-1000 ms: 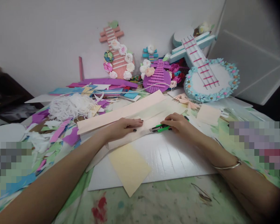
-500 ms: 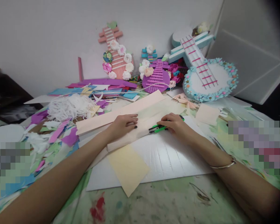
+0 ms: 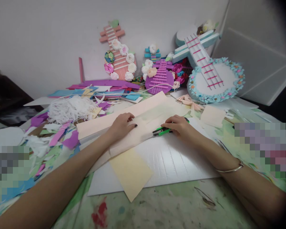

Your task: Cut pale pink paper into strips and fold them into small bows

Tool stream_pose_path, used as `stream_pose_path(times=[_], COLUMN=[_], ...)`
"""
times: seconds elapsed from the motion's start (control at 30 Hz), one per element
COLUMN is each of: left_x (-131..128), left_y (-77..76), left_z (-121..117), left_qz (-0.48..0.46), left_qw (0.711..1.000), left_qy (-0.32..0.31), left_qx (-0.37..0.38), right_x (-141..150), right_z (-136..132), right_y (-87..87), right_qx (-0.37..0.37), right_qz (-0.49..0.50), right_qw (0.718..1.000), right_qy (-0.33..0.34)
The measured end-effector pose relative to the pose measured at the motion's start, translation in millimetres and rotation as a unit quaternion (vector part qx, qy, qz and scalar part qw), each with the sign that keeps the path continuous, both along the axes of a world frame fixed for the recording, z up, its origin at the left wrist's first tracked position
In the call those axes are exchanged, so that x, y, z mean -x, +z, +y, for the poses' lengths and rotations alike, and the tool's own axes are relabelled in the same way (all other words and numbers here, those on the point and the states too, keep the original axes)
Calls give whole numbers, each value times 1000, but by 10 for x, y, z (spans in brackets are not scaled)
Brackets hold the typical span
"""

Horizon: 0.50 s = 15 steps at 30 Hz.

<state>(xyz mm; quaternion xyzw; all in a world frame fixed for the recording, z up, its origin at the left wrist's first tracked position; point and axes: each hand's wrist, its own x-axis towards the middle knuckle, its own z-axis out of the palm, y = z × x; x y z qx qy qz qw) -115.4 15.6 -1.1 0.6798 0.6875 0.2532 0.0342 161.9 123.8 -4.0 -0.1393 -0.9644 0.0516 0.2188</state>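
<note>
My left hand [image 3: 122, 127] rests palm down on a sheet of pale peach crepe paper [image 3: 149, 127], its thumb apart from the slightly curled fingers. A green and black utility knife [image 3: 162, 131] lies in the grip of my right hand [image 3: 180, 128], its front end pointing left over the paper's near edge. Beneath the paper is a scored white foam board [image 3: 181, 159]. A cream-yellow paper piece [image 3: 132, 176] lies partly on that board and reaches past its front edge. Behind my left hand stretches a flat peach strip [image 3: 124, 113].
Decorated lute-like models in pink [image 3: 121, 60], purple [image 3: 160, 79] and light blue [image 3: 215, 74] lean at the back wall. To the left are tangled white string [image 3: 72, 109] and coloured scraps. A small peach piece [image 3: 213, 116] and tweezers [image 3: 222, 147] lie right.
My left hand has shifted slightly left and its fingers have drawn in, while the paper's near edge looks flatter. My right hand and the knife are nearly where they were.
</note>
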Motion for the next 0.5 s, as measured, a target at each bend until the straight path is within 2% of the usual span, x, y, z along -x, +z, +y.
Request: stream_pose_path(times=[0.2, 0.5], left_x=[69, 73], left_y=[-48, -65], left_z=[4, 8], left_qz=[-129, -98], left_qw=[990, 994], left_qy=[9, 2], left_qx=[-48, -54], right_x=[-6, -30], right_z=[-6, 35], right_y=[-2, -23], right_qx=[-8, -3], right_qz=[5, -9], right_qw=[1000, 1000], right_qy=[4, -8])
